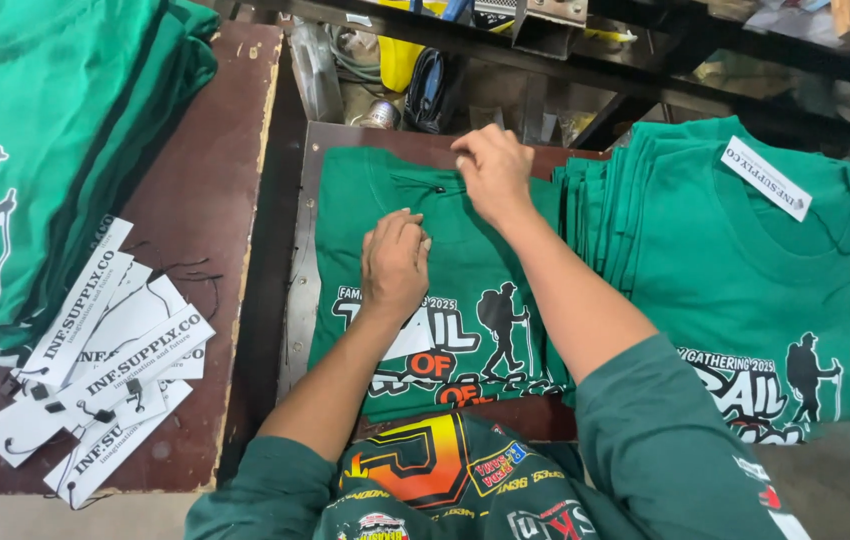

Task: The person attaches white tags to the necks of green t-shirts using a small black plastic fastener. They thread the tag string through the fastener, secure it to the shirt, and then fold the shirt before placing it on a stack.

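Tagging step: right hand (493, 172) pinches the black cord (423, 186) at the green shirt (400, 300) collar, frame centre; left hand (395, 262) presses loosely curled, probably empty. Next needs a tag (95, 355).

A shirt (415, 300) lies on a board (295, 300) between two stacks (745, 260) (35, 130); paper tags (95, 370) lie left, clutter (395, 70), possibly tools, behind.

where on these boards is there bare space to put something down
Bare brown board lies between the left shirt stack and the board's right edge, above the white tags. The middle board is covered by the green shirt under both hands; the right stack crowds its side.
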